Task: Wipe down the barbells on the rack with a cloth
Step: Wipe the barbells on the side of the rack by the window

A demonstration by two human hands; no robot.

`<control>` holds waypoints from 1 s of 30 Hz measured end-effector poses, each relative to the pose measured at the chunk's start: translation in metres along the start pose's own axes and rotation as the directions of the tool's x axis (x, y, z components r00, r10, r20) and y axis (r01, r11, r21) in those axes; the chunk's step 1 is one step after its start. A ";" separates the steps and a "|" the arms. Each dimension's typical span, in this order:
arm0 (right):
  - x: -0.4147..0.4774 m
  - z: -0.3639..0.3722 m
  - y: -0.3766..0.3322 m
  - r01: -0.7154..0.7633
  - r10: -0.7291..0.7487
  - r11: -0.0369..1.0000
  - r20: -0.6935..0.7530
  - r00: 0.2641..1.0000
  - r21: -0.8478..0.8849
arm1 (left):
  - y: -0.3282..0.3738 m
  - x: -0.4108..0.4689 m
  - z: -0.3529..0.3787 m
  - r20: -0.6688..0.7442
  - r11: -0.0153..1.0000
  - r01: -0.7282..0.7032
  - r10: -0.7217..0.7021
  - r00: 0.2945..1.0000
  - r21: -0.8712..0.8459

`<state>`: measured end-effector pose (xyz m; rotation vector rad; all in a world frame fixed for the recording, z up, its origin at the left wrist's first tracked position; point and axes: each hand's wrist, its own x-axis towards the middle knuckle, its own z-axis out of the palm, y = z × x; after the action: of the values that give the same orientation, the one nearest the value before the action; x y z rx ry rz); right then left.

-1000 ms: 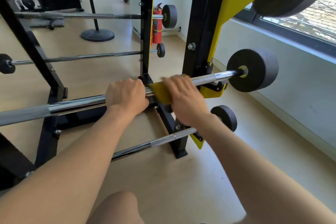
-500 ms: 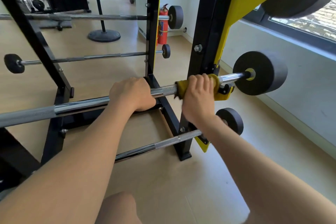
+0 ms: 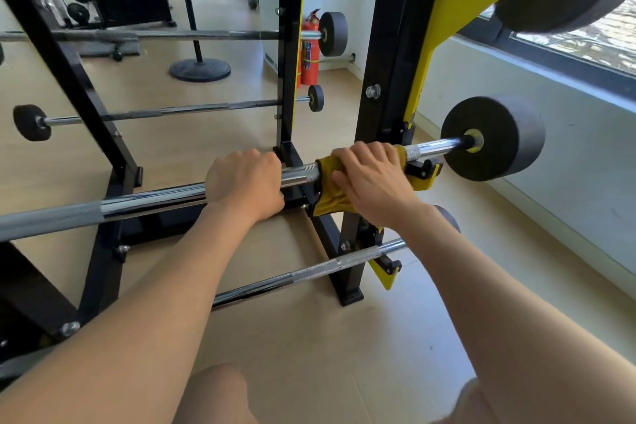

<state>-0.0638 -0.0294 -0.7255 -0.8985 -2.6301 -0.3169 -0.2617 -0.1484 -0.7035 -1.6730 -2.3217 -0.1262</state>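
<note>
Both hands on a racked barbell (image 3: 151, 201)

Left hand (image 3: 245, 182) grips bare steel; right hand (image 3: 373, 181) presses a yellow cloth (image 3: 330, 198) around it.

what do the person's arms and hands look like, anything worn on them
Nothing is worn. Both forearms are bare up to the frame edge, with no sleeves in view. The left hand and right hand have no gloves, rings, watch or wristbands visible.

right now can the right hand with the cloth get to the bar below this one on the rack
Probably yes. The right hand holds the yellow cloth around the middle barbell, and the lower barbell lies just beneath the forearm with open space between; only the rack upright crosses it near its right end.
</note>
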 end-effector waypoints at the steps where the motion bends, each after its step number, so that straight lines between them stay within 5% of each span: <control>1: 0.002 0.001 -0.015 0.043 -0.043 0.999 -0.011 0.999 -0.013 | 0.002 0.001 -0.001 0.010 1.000 0.008 -0.008 1.000 0.000; 7: 0.011 0.001 -0.029 0.228 -0.231 0.970 -0.025 0.973 -0.078 | 0.003 -0.004 -0.002 -0.006 0.998 0.066 -0.066 0.998 0.010; 13: -0.010 0.001 0.029 -0.156 0.149 0.954 -0.046 0.988 -0.256 | 0.002 -0.007 0.001 -0.032 0.998 0.070 -0.069 0.997 0.008; 17: 0.006 0.005 -0.029 -0.455 0.453 0.866 -0.062 0.889 -0.207 | 0.005 -0.006 0.001 -0.058 0.997 0.072 -0.071 0.996 0.026; 22: -0.002 0.004 -0.078 -0.080 0.079 0.996 -0.041 0.996 -0.025 | 0.006 -0.005 -0.001 -0.066 0.997 0.072 -0.070 0.995 0.039; 24: -0.001 0.004 -0.041 -0.245 0.236 0.957 -0.071 0.969 -0.157 | 0.005 -0.007 -0.001 -0.077 0.997 0.066 -0.062 0.995 0.047; 26: 0.001 0.001 -0.012 -0.495 0.493 0.857 -0.056 0.868 -0.143 | 0.004 -0.008 -0.001 -0.063 0.997 0.064 -0.061 0.996 0.045; 30: 0.010 -0.008 -0.060 -0.657 0.630 0.683 0.197 0.751 0.320 | 0.006 -0.006 0.002 -0.043 0.997 0.076 -0.075 0.996 0.022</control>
<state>-0.1067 -0.0730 -0.7201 -1.6206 -2.1125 0.3952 -0.2548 -0.1509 -0.7078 -1.5576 -2.3463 -0.1470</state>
